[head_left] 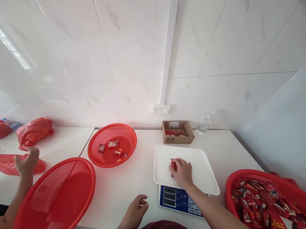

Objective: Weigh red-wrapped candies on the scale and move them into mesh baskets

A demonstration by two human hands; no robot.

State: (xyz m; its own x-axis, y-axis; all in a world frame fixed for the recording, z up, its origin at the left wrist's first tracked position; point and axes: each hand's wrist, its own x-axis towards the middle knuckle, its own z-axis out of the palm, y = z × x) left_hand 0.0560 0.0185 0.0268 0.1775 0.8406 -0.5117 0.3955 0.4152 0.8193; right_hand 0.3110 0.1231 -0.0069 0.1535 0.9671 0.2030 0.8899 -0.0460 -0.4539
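My right hand [182,171] reaches over the white tray [196,157] of a digital scale [174,198], its fingers closed around a small red-wrapped packet [174,166]. Most of that packet is covered by the fingers. Below and to the left, near the table's front edge, my left hand [135,211] hovers with loosely bent fingers and nothing in them. A red basket [231,183] heaped with red-wrapped packets [256,198] stands beside my right forearm.
Behind the scale are a cardboard box [188,136] with red packets and a clear plastic bottle [204,124]. A red colander [129,148] holds several packets. Another red colander [65,202] stands at left, where a co-worker's hands [27,162] handle a red plastic bag [6,163].
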